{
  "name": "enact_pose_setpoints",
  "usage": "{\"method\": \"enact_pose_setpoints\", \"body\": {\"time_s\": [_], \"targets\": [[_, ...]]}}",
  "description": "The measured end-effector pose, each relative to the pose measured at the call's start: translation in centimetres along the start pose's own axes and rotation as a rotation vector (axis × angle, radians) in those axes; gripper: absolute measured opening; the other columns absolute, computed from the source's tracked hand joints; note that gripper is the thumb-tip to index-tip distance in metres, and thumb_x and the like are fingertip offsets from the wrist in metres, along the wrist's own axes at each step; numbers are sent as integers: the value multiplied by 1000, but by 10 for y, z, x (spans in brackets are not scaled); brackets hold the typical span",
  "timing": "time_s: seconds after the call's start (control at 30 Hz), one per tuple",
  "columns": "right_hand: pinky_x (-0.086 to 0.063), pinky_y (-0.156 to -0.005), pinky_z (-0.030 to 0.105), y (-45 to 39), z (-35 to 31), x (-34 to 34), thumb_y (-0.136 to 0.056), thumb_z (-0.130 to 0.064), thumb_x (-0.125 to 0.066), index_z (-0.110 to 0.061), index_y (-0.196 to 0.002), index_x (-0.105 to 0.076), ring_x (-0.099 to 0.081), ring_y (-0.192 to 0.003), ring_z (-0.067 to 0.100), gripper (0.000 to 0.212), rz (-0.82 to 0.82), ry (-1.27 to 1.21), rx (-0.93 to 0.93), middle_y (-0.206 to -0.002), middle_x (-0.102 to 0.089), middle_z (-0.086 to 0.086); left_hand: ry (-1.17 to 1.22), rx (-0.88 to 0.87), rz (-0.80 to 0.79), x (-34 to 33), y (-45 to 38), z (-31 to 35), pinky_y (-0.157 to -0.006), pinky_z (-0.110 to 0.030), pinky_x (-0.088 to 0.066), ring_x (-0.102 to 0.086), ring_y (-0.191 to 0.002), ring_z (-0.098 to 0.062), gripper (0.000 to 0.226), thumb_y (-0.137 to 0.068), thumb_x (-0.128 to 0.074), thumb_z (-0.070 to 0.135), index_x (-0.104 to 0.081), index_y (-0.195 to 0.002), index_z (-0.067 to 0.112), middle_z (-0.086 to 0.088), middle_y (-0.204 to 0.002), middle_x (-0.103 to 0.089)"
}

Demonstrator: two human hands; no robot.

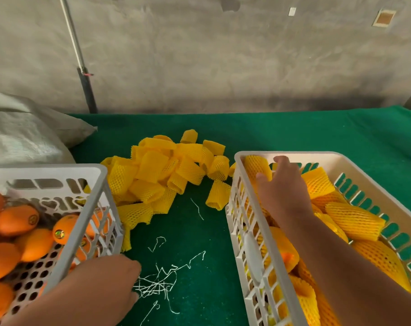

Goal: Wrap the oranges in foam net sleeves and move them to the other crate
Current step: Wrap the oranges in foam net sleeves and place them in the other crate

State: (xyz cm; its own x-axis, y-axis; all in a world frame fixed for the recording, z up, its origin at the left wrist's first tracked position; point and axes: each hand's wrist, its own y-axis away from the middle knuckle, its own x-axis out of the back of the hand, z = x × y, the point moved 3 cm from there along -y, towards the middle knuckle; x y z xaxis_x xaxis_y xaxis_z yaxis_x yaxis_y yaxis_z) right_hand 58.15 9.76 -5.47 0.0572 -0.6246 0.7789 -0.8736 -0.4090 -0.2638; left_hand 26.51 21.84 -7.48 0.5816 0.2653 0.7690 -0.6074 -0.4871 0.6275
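right hand [284,184] lay flat-fingered on a wrapped orange [256,169] in the right crate [251,231]; left hand [110,278], loosely curled, held nothing beside the left crate [101,184] of bare oranges [16,220]. risk, as judged: the sleeve could slip off on release.

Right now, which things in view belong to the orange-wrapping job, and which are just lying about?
Job:
bare oranges in the left crate
loose foam sleeves piled on the green cloth
wrapped oranges in the right crate

Lying about:
white string scraps
grey sack
metal pole
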Motion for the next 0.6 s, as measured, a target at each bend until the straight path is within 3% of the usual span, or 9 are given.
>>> {"method": "enact_pose_setpoints", "body": {"time_s": [0.07,0.13,0.2,0.3,0.43,0.5,0.6], "targets": [[-46,-76,29,12,-28,11,-101,-42,-60,-25,-142,-51,-64,-109,21,45,62,-15,180,-127,-64,1,47,-5,82,-4,1,0,-83,-31,-49,-55,-94,-14,23,-104,-45,51,-48,-110,28,8,-97,-47],[-42,-66,18,31,-59,15,-101,-45,-59,-30,-133,-57,-63,-87,4,35,16,-76,365,-106,-68,-10,44,-22,140,-7,1,2,-88,-35,-52,-58,-97,-17,22,-106,-44,47,-49,-112,26,6,-100,-50],[-44,-63,16,61,-83,7,-100,-46,-61,-33,-129,-60,-58,-74,-4,31,-130,-65,547,-94,-64,-17,50,-23,190,-5,3,2,-91,-39,-54,-60,-102,-20,25,-107,-42,45,-50,-117,24,2,-104,-52],[-53,-68,22,104,-95,-19,-100,-48,-60,-34,-127,-62,-58,-76,-3,30,-436,0,735,-98,-63,-18,-1,-45,253,1,4,4,-84,-38,-52,-57,-91,-19,23,-108,-42,43,-51,-112,22,2,-95,-50],[-43,-68,13,118,-77,-50,-101,-48,-58,-37,-120,-65,-59,-89,-5,23,-764,157,750,-105,-63,-20,16,-88,453,13,7,3,-70,-36,-43,-50,-77,-16,25,-108,-41,45,-51,-105,22,4,-83,-45],[-45,-67,14,112,-67,-55,-101,-50,-56,-41,-109,-65,-60,-87,-4,15,-795,198,719,-101,-63,-23,72,-99,596,21,11,0,-66,-35,-42,-50,-70,-16,25,-107,-40,45,-48,-99,23,5,-80,-47],[-55,-69,24,105,-58,-61,-100,-51,-55,-44,-93,-63,-65,-80,0,14,-823,255,675,-92,-67,-21,216,-141,910,33,22,-11,-62,-36,-50,-58,-72,-20,28,-106,-43,45,-59,-112,23,4,-90,-61]]}}
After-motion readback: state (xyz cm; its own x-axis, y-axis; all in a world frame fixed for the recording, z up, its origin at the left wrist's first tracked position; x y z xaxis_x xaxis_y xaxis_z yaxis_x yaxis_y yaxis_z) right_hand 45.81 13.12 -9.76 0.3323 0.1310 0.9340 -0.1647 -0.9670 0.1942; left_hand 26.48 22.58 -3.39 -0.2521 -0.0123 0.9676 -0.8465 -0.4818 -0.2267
